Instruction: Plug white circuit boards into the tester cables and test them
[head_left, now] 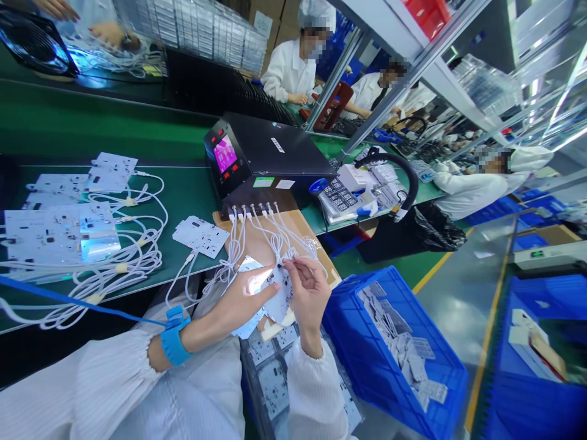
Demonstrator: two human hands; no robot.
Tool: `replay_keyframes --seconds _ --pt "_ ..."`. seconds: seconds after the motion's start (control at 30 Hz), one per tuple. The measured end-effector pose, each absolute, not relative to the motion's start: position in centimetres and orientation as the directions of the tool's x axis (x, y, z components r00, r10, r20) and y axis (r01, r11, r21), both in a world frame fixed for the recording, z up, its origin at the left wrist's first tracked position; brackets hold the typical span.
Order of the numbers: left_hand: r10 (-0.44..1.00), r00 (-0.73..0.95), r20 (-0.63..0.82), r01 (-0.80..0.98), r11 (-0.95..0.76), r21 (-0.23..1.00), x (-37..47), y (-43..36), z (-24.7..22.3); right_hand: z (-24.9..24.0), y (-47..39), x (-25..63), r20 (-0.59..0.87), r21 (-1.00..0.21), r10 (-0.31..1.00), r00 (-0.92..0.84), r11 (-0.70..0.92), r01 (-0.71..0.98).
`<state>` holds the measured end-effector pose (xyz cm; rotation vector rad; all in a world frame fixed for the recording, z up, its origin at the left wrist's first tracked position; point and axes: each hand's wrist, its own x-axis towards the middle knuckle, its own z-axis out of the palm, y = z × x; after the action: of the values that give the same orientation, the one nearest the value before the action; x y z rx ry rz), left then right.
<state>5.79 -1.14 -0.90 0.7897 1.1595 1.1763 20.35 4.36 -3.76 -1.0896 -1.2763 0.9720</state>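
- Grip, right hand (308, 282): thumb and forefinger pinched on what looked like the end of a white cable (277, 243), at the board's upper edge; too small to confirm.
- Left hand (247, 294): thumb across the white circuit board (280, 302), fingers hidden.
- Board was held by the brown cardboard (300, 228), past the table's (190, 186) near edge.
- Judged light, thin, stiff, smooth-faced; components probably fragile. Bare side edges seemed the safest hold.
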Motion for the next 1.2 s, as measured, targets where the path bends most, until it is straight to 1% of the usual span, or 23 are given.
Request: replay_keyframes --seconds 0.17,0.37,0.5,0.6,0.7,0.8,0.9,1.0,1.2 --pt "0.965 -0.004 -0.263 -0.269 0.252 0.930 5.8 -1.1 -1.0 -3.9 4.3 20.5 0.196 -0.981 0.979 0.062 0.195 0.024" --pt "0.968 0.023 -0.249 -0.219 0.248 0.944 5.7 -1.1 -0.7 -3.9 4.3 20.4 0.227 -0.974 0.968 0.111 0.228 0.008" --pt "0.966 0.066 -0.251 -0.191 0.259 0.947 5.7 -1.0 -0.8 -4.0 4.3 20.4 0.245 -0.969 0.964 0.099 0.247 -0.009" --pt "0.969 0.071 -0.235 -0.204 0.245 0.948 5.9 -0.9 -0.9 -4.2 4.3 20.5 0.260 -0.965 0.962 0.081 0.258 0.036" --pt "0.976 0.068 -0.209 -0.210 0.219 0.953 6.0 -0.9 -0.9 -4.5 4.2 20.5 0.293 -0.951 0.954 0.064 0.283 0.128" --pt "0.974 0.060 -0.219 -0.232 0.227 0.946 6.1 -1.0 -0.8 -4.8 4.1 20.6 0.324 -0.931 0.945 0.051 0.309 0.192" --pt "0.967 0.091 -0.236 -0.295 0.253 0.922 6.2 -1.0 -0.9 -5.0 4.1 20.6 0.330 -0.925 0.943 0.034 0.316 0.213" --pt "0.969 0.110 -0.221 -0.336 0.246 0.909 6.4 -0.9 -1.0 -5.2 4.1 20.6 0.334 -0.919 0.942 0.029 0.319 0.232" --pt "0.975 0.099 -0.198 -0.297 0.218 0.930 6.5 -0.8 -1.1 -5.6 4.0 20.7 0.347 -0.909 0.937 0.026 0.330 0.254"
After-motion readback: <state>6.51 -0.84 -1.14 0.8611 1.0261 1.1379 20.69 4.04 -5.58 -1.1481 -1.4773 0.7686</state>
